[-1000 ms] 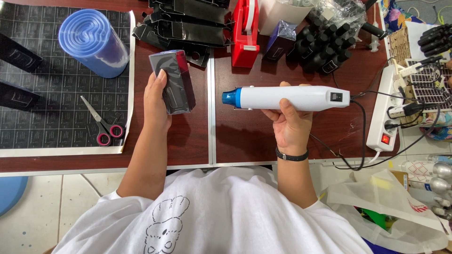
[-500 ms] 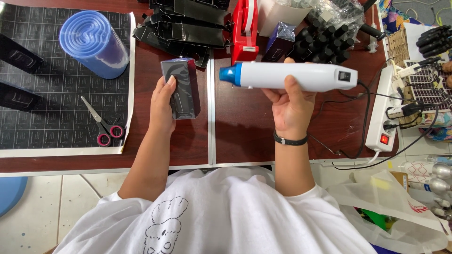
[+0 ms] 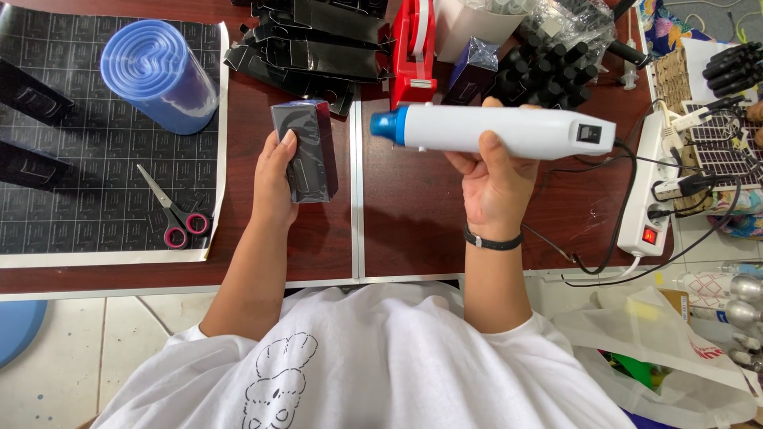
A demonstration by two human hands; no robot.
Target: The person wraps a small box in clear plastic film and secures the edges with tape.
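Both hands are busy over the brown desk (image 3: 397,230). Right hand (image 3: 497,187) is wrapped around a long white heat tool (image 3: 497,131) with a blue tip, held sideways. Left hand (image 3: 274,179) is curled around a small dark box (image 3: 306,149), just left of that blue tip. The box looks shiny, as if wrapped in thin plastic, and it has flat sides and sharp corners.

Far left of the heat tool lies a big black mat (image 3: 95,159) with a grid. On it stand a round roll of blue plastic (image 3: 159,73) and small scissors (image 3: 179,213) with pink handles.

I think the fingers on the box could get burned, because they sit so close to the tip. The wrap could also wrinkle if the heat is too near.
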